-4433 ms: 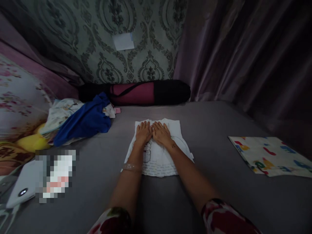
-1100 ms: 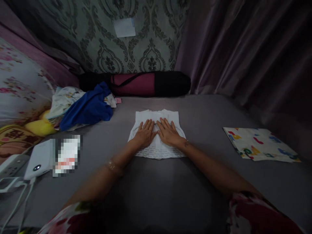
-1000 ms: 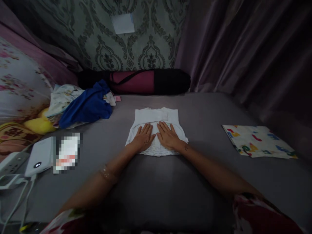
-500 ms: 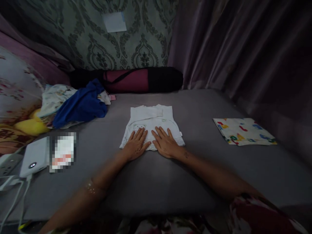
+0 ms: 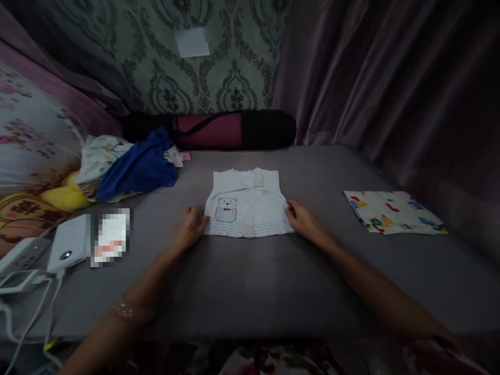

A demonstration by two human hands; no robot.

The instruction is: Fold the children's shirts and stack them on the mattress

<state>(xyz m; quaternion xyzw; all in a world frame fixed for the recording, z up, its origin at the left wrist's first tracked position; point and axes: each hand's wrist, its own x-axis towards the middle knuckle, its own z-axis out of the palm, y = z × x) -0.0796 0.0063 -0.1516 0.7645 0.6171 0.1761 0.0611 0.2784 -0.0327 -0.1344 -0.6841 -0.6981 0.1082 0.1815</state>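
A small white garment (image 5: 246,205) with a bear drawing lies flat on the grey bed sheet (image 5: 250,281), partly folded. My left hand (image 5: 192,227) is at its lower left corner with curled fingers pinching the edge. At the lower right corner, my right hand (image 5: 303,219) also has its fingers closed on the hem. Both forearms reach in from the near edge.
A blue cloth (image 5: 140,166) and pale printed clothes are piled at the left. A folded colourful cloth (image 5: 392,211) lies right. A maroon-and-black rolled bag (image 5: 219,130) sits against the wall. A white device (image 5: 68,250), power strip (image 5: 17,255) and cables are near left.
My hands slid down the garment from its middle, then parted to its two lower corners, uncovering the bear drawing. The view shifted slightly.
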